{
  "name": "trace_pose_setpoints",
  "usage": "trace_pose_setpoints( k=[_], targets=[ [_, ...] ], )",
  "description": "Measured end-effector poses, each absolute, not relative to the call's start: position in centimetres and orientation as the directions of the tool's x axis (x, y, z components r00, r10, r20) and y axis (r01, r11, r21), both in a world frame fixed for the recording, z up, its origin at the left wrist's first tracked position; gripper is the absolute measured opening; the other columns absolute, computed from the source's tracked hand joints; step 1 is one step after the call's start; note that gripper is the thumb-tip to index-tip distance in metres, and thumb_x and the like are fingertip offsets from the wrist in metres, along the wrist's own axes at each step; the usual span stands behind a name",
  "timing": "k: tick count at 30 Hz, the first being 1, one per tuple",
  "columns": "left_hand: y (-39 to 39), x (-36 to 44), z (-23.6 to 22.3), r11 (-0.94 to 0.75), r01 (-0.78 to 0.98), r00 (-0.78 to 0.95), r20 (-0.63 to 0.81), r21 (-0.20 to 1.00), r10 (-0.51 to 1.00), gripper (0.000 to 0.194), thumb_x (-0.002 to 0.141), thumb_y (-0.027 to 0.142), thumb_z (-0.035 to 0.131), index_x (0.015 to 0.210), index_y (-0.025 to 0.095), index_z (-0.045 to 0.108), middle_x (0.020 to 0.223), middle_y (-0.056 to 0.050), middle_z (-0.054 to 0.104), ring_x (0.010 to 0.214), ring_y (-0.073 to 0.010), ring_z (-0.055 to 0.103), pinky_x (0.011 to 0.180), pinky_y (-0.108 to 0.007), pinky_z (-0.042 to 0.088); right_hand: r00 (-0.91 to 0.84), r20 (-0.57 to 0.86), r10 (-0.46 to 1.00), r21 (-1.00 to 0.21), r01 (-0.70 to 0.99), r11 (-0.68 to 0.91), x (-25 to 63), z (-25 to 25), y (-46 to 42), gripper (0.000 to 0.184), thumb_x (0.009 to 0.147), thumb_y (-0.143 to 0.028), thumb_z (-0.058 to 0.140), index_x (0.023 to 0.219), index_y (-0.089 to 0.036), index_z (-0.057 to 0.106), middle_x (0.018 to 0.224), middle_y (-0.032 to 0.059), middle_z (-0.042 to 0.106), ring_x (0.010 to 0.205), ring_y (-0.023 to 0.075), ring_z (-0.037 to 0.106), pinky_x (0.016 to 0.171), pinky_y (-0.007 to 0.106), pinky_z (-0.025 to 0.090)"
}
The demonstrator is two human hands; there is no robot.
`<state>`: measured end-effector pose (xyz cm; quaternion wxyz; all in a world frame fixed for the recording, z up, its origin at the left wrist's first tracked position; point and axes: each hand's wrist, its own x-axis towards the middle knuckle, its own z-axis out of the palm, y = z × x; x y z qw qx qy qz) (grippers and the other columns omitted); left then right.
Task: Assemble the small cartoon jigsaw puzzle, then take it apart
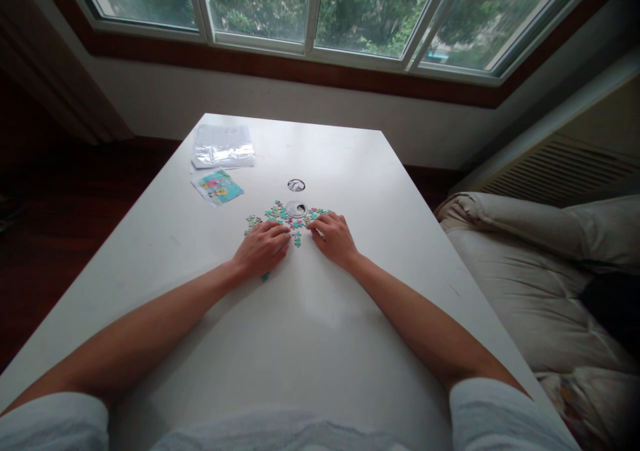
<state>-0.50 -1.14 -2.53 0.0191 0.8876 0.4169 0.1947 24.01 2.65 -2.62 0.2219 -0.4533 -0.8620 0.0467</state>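
Note:
Small jigsaw puzzle pieces [296, 223], in teal, green, pink and yellow, lie in a loose heap on the white table [320, 344]. At the heap's left near edge my left hand [264, 245] rests with its fingers curled together; whatever is under the fingertips is hidden. My right hand [331, 237] bends over the heap's right side, thumb and fingers drawn in close to the pieces, and anything in them is too small to make out. A short teal strip of pieces [297, 239] sits between the hands. One loose teal piece [265, 277] lies below my left wrist.
Within the heap is a round silvery disc [297, 209], with a second round disc [296, 185] behind it. Farther left are a colourful picture card [219, 187] and a clear plastic bag with papers [223, 147]. A beige sofa [505, 284] stands to the right, windows ahead.

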Motion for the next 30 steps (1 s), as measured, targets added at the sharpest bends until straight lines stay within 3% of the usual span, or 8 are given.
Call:
trace_pose_setpoints(
  k=[20,24,30],
  targets=[
    [-1.4,-0.5,-2.3,-0.634,0.752,0.568,0.314,0.178,0.761,0.026,0.098,0.025,0.053,0.119,0.021,0.069,0.129,-0.005,0.069,0.126,-0.0260,0.054,0.110,-0.047,0.042,-0.493,0.358,0.793,-0.272,0.758,0.593,24.1,-2.7,2.8,0.015,0.096,-0.023,0.059,0.099,-0.024,0.073,0.102,0.0063,0.070,0.104,0.0248,0.055,0.093,0.039,0.035],
    [-1.3,-0.5,-2.6,-0.627,0.756,0.553,0.328,0.189,0.766,0.030,0.098,0.026,0.053,0.123,0.021,0.067,0.131,-0.006,0.068,0.126,-0.0262,0.054,0.111,-0.047,0.042,-0.535,0.359,0.765,-0.263,0.728,0.633,23.9,-2.4,2.5,0.013,0.096,-0.033,0.063,0.093,-0.024,0.072,0.102,0.0054,0.070,0.104,0.0245,0.055,0.095,0.039,0.034],
    [-1.0,-0.4,-3.1,-0.655,0.727,0.575,0.338,0.205,0.745,0.039,0.100,0.025,0.049,0.138,0.020,0.059,0.141,-0.007,0.062,0.134,-0.0266,0.049,0.114,-0.048,0.041,-0.571,0.341,0.747,-0.216,0.726,0.653,23.0,-2.2,1.5,0.032,0.090,-0.055,0.068,0.091,-0.023,0.068,0.101,0.0069,0.067,0.104,0.0262,0.053,0.095,0.040,0.034]
  ],
)
